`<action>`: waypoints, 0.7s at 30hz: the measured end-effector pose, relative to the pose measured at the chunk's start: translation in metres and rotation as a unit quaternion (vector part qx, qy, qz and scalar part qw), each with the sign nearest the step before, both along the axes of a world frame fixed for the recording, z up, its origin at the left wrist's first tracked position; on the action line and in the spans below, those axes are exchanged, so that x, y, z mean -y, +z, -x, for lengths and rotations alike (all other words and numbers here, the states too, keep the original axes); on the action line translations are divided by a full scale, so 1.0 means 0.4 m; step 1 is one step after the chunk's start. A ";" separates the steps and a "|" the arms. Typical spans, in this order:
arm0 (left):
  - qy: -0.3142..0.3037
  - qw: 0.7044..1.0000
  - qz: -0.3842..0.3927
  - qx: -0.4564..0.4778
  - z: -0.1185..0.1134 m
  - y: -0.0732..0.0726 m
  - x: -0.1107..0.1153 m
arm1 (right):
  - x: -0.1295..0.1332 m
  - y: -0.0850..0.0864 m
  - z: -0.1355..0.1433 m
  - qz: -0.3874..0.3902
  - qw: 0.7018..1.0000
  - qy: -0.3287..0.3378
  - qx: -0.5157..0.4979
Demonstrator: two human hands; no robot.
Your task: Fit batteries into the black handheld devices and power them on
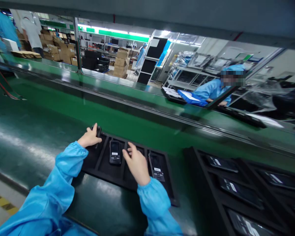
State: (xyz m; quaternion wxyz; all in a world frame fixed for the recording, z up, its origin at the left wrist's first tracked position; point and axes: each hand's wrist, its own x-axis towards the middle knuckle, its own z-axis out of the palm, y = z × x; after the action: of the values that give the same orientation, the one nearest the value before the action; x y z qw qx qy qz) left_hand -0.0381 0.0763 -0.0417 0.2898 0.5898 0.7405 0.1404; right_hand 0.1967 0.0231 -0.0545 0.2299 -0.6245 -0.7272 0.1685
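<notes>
Two bare hands, mine, apart. Left hand (89, 137): at a dark device (99, 131) on the near tray's (171, 186) far left corner; grip hidden, cannot tell. Right hand (138, 165): fingers loosely parted, apparently empty, above the third compartment. Second-compartment handset (115, 152), fourth-compartment handset (156, 167): face up, either side; a careless right-hand sweep could knock them. A loose left hold could drop the device. Beyond, right: second tray (203, 183), handsets inside.

The right hand (137, 163) overhangs a tray (171, 188) between 2 handsets (115, 152).
</notes>
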 end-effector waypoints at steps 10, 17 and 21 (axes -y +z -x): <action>0.024 0.993 -0.063 -0.095 -0.096 -0.036 0.017 | 0.023 -0.132 0.123 -0.045 0.993 0.038 0.105; -0.038 0.992 -0.066 0.105 -0.127 -0.012 0.024 | -0.028 -0.071 0.056 -0.034 0.999 0.000 0.007; -0.046 0.949 -0.039 0.309 -0.173 -0.016 0.042 | 0.012 -0.038 0.060 -0.120 0.993 -0.012 0.001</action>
State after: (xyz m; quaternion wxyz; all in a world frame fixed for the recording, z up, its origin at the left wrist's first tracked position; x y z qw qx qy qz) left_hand 0.0313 0.0596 -0.0480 0.4872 0.5616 0.5810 0.3310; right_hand 0.1726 0.0183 -0.0698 0.3045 -0.6016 -0.7345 0.0766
